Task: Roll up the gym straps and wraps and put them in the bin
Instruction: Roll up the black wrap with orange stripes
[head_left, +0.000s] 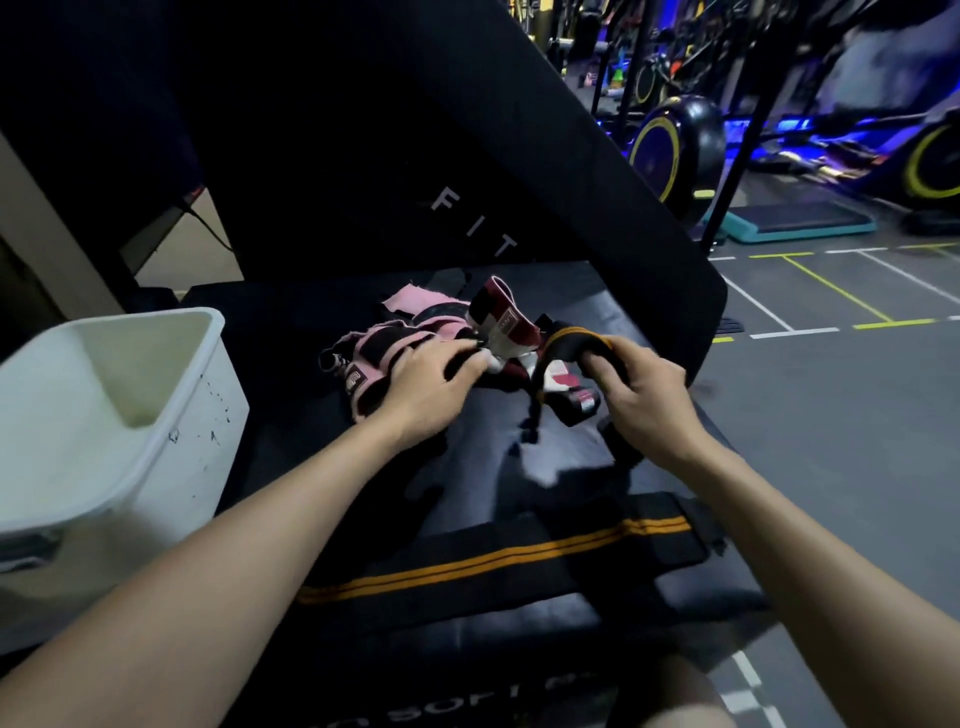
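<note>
None of the straps looks rolled or binned yet, as far as I can see from here. Nearest, low in the frame, a long black wrap with orange stripes (498, 564) lies flat and unrolled across the padded black worktop (545, 457). Further up, at centre right, the right hand (644, 395) has its fingers curled around the looped end of a black and orange strap (571, 340), lifting it off the pad. Just left of it, the left hand (431, 379) rests on a loose heap, fingers fairly straight, pressing on the pink and black wraps (384, 345), with a maroon and white wrap (501, 319) tangled just behind. At the left edge stands the white bin (171, 415), and what shows of its inside looks bare, though its floor is hidden. So I'd judge the job barely started: every piece is left to roll and drop in.
</note>
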